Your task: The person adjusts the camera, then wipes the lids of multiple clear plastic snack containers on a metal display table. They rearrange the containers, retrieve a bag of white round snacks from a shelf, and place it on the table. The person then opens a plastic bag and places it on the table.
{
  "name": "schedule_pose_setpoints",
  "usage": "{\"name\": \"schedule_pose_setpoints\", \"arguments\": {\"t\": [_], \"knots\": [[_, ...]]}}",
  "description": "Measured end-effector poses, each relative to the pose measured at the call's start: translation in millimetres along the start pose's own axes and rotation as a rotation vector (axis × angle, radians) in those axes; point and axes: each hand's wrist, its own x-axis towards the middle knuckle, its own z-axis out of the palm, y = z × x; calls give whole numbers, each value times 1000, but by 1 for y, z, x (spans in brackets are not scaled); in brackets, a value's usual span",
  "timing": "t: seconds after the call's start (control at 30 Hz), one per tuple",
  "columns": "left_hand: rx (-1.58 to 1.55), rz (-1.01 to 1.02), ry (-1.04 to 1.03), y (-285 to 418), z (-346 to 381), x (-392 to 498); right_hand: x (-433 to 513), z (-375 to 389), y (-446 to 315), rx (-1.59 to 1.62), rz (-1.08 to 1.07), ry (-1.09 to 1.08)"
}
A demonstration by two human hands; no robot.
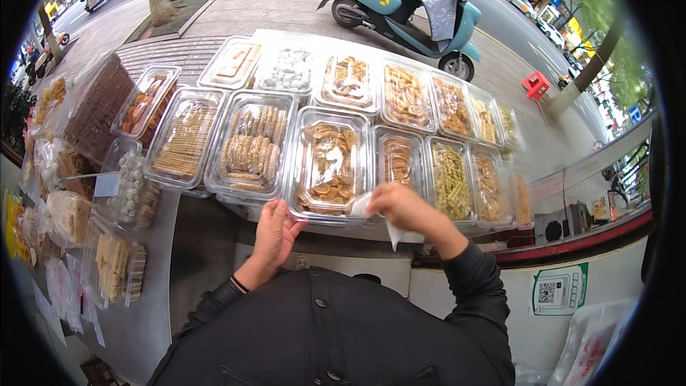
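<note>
A clear plastic clamshell box of brown snack pieces (pixel 328 163) lies at the front middle of the display. My left hand (pixel 277 233) grips its near left corner, thumb on top. My right hand (pixel 396 206) holds a white cloth or tissue (pixel 397 233) against the box's near right corner, with part of it hanging down. Left of this box is a clear box of round seeded cookies (pixel 252 145). To its right, a box of stacked thin round biscuits (pixel 397 161) sits just beyond my right hand.
More clear snack boxes (pixel 185 136) fill the two rows. Bagged snacks (pixel 69 214) and a box of pale sticks (pixel 112 265) stand on the metal counter (pixel 144 279) at left. A glass-sided ledge (pixel 589 230) borders the right. Beyond are a parked blue scooter (pixel 407 10) and a red stool (pixel 535 86).
</note>
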Motion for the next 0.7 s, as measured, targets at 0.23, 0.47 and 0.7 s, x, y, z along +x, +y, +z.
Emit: {"name": "schedule_pose_setpoints", "arguments": {"t": [0.23, 0.47, 0.7], "knots": [[409, -686, -521, -49, 49, 12, 74, -14, 91, -152, 470, 503], [45, -559, -378, -104, 57, 33, 1, 35, 25, -268, 81, 316], [137, -532, -358, -108, 61, 39, 40, 14, 55, -391, 59, 298]]}}
